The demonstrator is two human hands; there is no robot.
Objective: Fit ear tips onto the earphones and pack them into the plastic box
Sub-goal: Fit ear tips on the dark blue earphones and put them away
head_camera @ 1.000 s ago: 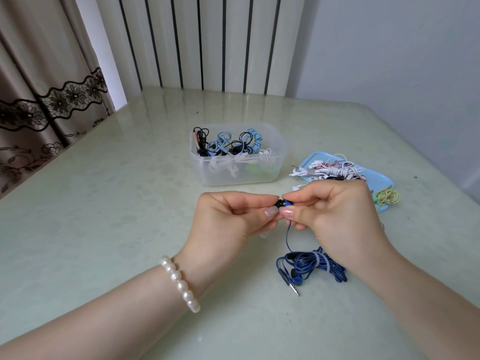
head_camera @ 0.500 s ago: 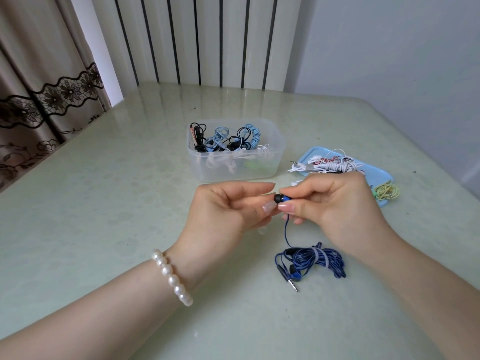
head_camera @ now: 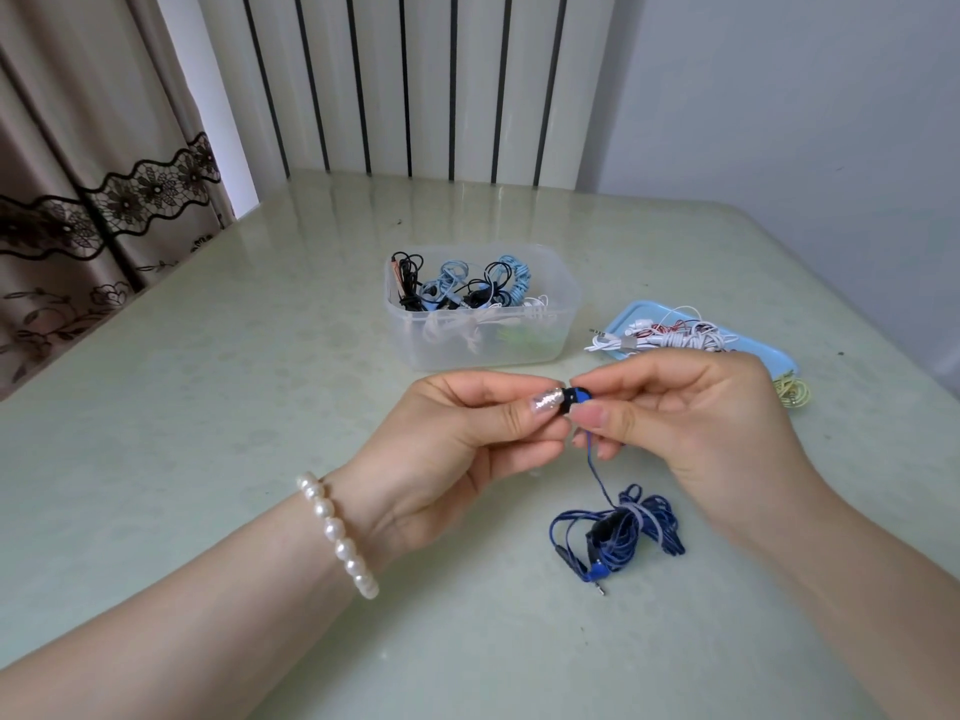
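Your left hand (head_camera: 467, 428) has closed back in on the black ear tip (head_camera: 563, 402), thumb and finger pinching it against the blue earbud (head_camera: 581, 396) your right hand (head_camera: 691, 423) pinches above the desk (head_camera: 208, 459); the tip looks nearly seated, so the plastic box (head_camera: 480, 350) comes next
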